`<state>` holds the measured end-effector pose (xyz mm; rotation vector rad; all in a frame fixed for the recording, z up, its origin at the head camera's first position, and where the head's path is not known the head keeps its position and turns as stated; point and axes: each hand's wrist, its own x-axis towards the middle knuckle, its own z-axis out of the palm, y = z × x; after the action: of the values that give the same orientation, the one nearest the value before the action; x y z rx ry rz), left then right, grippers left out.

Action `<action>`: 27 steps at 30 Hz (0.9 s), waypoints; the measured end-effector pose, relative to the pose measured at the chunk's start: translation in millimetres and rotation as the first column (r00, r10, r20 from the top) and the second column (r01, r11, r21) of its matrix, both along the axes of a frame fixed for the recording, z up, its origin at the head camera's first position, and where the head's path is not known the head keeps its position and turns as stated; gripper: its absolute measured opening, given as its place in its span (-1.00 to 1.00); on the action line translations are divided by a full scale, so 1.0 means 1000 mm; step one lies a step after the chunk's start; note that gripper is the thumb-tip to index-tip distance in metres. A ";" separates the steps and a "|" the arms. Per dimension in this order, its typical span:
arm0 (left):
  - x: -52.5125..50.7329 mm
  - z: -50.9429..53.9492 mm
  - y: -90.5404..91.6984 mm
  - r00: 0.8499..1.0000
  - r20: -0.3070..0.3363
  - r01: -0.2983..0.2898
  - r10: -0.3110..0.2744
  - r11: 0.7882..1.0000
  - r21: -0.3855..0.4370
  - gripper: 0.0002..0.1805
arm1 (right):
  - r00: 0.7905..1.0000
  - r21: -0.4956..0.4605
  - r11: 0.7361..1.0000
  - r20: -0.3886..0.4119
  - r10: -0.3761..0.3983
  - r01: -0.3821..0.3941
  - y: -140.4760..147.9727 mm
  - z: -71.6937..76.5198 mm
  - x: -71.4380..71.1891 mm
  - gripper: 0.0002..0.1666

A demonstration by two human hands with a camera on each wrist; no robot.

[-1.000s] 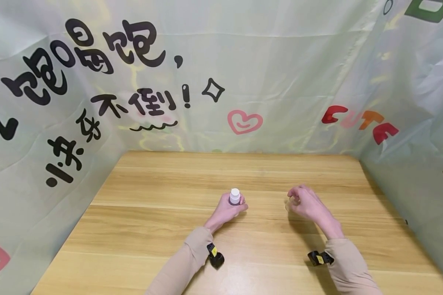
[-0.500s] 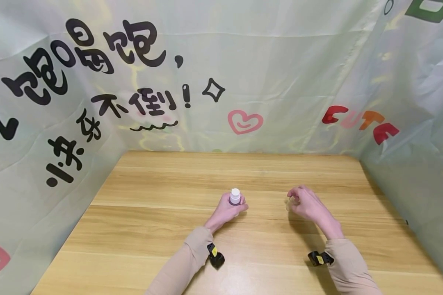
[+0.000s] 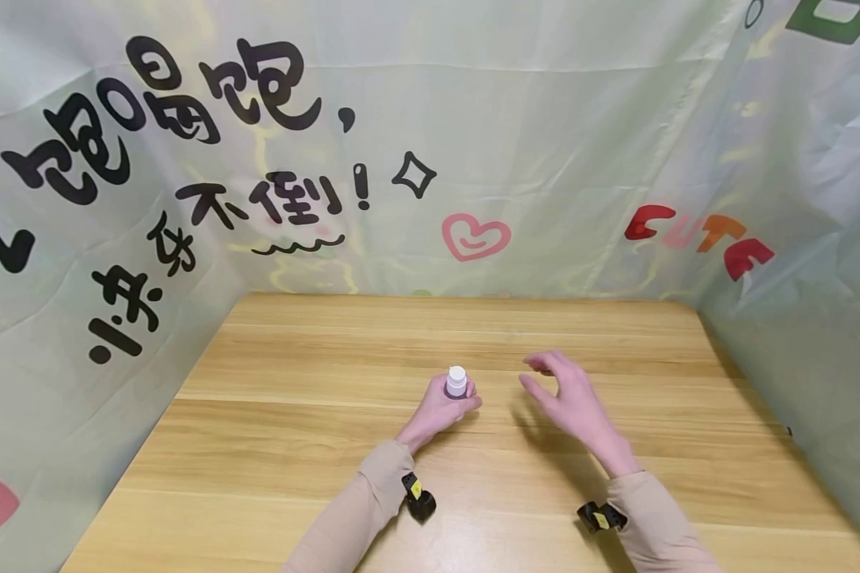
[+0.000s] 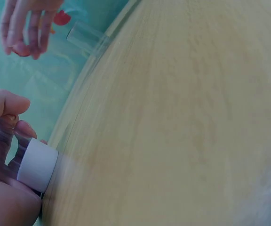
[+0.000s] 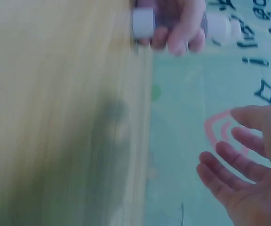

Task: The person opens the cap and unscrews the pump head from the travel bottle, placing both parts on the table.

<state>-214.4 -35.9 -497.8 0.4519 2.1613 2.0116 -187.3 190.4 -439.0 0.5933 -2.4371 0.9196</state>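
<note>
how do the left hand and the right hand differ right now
The left hand is curled round the white-topped bottle, while the right hand holds nothing. The left hand's fingers wrap inward; the right hand's thumb and fingers stand apart with a gap between them. Both are bare, with beige sleeves and black cameras at the wrists.

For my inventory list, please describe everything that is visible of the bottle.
The bottle is upright, with a white stepped top, a white base and a darker middle mostly hidden by the left hand, which grips it. It looks plastic. Whether it touches the table, I cannot tell.
</note>
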 end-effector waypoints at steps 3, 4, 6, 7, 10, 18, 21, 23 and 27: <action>0.000 0.000 0.000 1.000 -0.004 0.001 -0.001 1.000 0.002 -0.83 | 0.999 -0.051 0.998 -0.018 0.034 -0.035 -0.016 0.000 0.003 -0.72; 0.000 0.000 0.000 1.000 -0.009 0.001 -0.001 1.000 0.003 -0.83 | 0.999 -0.068 0.996 -0.018 0.049 -0.050 -0.021 0.000 0.004 -0.72; 0.000 -0.001 0.000 1.000 -0.019 -0.001 0.001 1.000 0.007 -0.84 | 0.997 -0.097 0.992 -0.018 0.081 -0.082 -0.032 0.001 0.006 -0.72; 0.000 -0.001 0.000 1.000 -0.026 -0.002 0.003 1.000 0.008 -0.84 | 0.995 -0.109 0.989 -0.019 0.101 -0.103 -0.037 0.002 0.007 -0.71; 0.000 -0.001 0.000 0.999 -0.036 -0.013 0.014 1.000 0.007 -0.84 | 0.987 -0.137 0.978 -0.024 0.158 -0.160 -0.051 0.003 0.008 -0.67; 0.000 -0.001 -0.002 1.000 -0.002 0.009 -0.009 0.999 0.037 -0.80 | 0.970 -0.184 0.956 0.037 0.240 -0.230 -0.076 0.004 0.010 -0.52; -0.001 -0.002 -0.002 0.999 0.014 0.029 -0.030 0.997 0.071 -0.71 | 0.970 -0.177 0.960 0.065 0.233 -0.218 -0.082 0.003 0.011 -0.50; -0.001 -0.003 -0.002 0.999 0.023 0.043 -0.046 0.994 0.098 -0.66 | 0.973 -0.171 0.964 0.075 0.217 -0.202 -0.085 0.003 0.011 -0.51; -0.002 -0.004 -0.002 0.998 0.012 0.053 -0.054 0.993 0.110 -0.63 | 0.979 -0.167 0.971 0.078 0.186 -0.171 -0.090 0.003 0.011 -0.54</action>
<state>-216.5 -38.0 -502.2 0.5024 2.0154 2.1049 -176.0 100.6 -435.7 0.7355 -2.3907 1.2280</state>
